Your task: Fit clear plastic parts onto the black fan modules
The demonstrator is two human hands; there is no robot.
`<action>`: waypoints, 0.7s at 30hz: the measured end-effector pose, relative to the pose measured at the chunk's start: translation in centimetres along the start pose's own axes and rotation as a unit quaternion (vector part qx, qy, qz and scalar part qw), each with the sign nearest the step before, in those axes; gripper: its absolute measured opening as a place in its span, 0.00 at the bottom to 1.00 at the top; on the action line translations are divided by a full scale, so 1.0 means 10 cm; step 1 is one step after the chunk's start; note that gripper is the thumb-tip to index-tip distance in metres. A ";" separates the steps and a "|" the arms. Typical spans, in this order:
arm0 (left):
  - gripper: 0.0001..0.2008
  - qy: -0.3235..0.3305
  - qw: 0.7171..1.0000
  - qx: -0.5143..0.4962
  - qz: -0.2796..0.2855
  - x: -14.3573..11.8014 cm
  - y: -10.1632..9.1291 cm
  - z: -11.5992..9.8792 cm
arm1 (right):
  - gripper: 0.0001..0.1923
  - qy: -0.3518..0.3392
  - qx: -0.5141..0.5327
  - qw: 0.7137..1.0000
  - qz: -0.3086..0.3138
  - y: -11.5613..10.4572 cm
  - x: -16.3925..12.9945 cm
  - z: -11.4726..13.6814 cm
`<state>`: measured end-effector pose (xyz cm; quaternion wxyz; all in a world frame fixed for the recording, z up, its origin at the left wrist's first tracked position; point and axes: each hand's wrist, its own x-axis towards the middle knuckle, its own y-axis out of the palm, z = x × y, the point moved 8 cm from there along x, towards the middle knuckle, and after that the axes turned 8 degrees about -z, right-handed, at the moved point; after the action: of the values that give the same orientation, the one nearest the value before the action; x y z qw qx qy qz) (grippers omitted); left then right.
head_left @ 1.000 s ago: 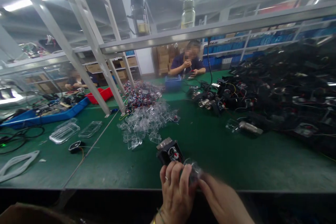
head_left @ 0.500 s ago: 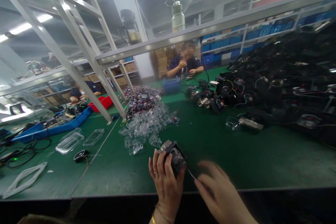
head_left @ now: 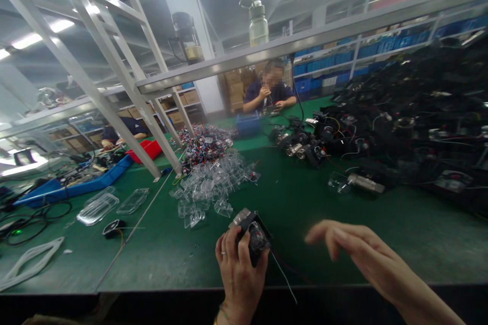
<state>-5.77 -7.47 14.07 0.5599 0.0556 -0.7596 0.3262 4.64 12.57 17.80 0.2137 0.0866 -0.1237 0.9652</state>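
Observation:
My left hand [head_left: 239, 261] is wrapped round a black housing [head_left: 256, 236] close to the table's front edge. The housing has a silvery metal fitting at its upper left and a clear plastic part on its face. From its lower right a thin white wire [head_left: 284, 274] hangs over the table edge. My right hand [head_left: 354, 246] hovers to the right, apart from the housing, with loosely bent fingers and nothing visible in them. Just beyond the left hand lies a heap of clear plastic covers [head_left: 213, 183].
Behind the covers is a pile of small wired parts [head_left: 208, 144]. A large heap of black housings [head_left: 412, 122] fills the right side. Metal posts [head_left: 147, 111] rise at the left near a blue tray [head_left: 84, 188]. A co-worker [head_left: 267, 91] sits across the table.
My right hand has let go of the white wire and moved right, away from the housing. The wire now hangs free. My left hand keeps its hold.

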 end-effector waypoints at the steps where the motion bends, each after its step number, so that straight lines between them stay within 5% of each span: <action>1: 0.15 0.001 1.000 0.002 0.000 0.00 0.00 0.00 | 0.21 0.009 -0.008 0.999 -0.035 -0.06 0.12 -0.07; 3: 0.15 0.001 1.000 0.005 0.003 -0.01 0.01 0.01 | 0.16 0.019 -0.035 0.999 -0.006 0.10 0.33 -0.28; 6: 0.14 0.002 1.000 0.004 0.003 -0.01 0.02 0.02 | 0.28 0.005 -0.013 0.993 0.118 0.62 0.51 -0.57; 9: 0.14 0.001 1.000 0.002 -0.008 -0.02 0.01 0.03 | 0.21 -0.008 -0.006 0.991 0.135 0.91 0.57 -0.72; 15: 0.17 -0.011 1.000 -0.006 -0.012 -0.06 -0.02 0.00 | 0.13 -0.004 -0.001 0.991 0.137 0.96 0.54 -0.70; 18: 0.18 0.025 0.998 -0.024 -0.051 -0.09 -0.10 -0.14 | 0.12 0.003 0.004 0.990 0.141 0.95 0.54 -0.71; 21: 0.17 0.057 0.997 -0.041 -0.031 -0.12 -0.08 -0.26 | 0.10 0.012 0.006 0.990 0.142 0.95 0.55 -0.76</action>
<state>-2.83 -6.97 13.80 0.6141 0.0372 -0.7370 0.2797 -5.23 8.43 9.85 0.0749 0.0578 -0.1262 0.9875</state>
